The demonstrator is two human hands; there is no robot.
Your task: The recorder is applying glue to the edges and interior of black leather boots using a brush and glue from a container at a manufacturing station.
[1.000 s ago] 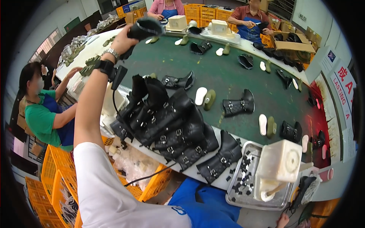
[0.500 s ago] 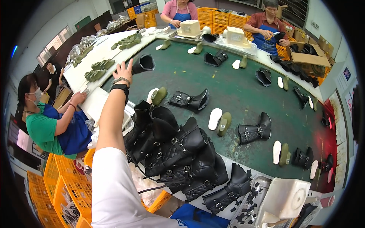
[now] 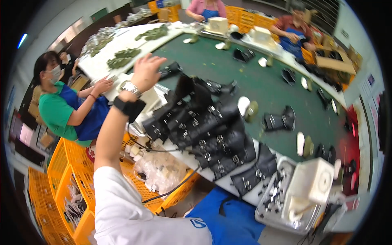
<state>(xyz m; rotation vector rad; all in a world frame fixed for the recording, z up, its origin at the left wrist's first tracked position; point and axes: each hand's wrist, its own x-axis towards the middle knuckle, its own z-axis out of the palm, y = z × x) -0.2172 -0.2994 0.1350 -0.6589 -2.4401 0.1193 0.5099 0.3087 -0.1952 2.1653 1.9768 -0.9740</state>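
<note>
Left hand [image 3: 146,74] is raised, fingers spread apart; the right hand's grip cannot be told. One black boot [image 3: 171,70] lies on the green table [image 3: 261,87] just right of the spread fingers, contact unclear. Right of the grip and nearer the body sits a pile of buckled boots [image 3: 204,118], with green shoe-shaped pieces [image 3: 123,58] left of the fingertips.

Before me, tall black buckled boots [image 3: 216,122] lie heaped — right of them, a boxy cream container [image 3: 310,179] in a rectangular metal tray [image 3: 281,226], behind them a flat green tabletop [image 3: 212,65]; left and below, an orange mesh plastic crate [image 3: 184,193].
</note>
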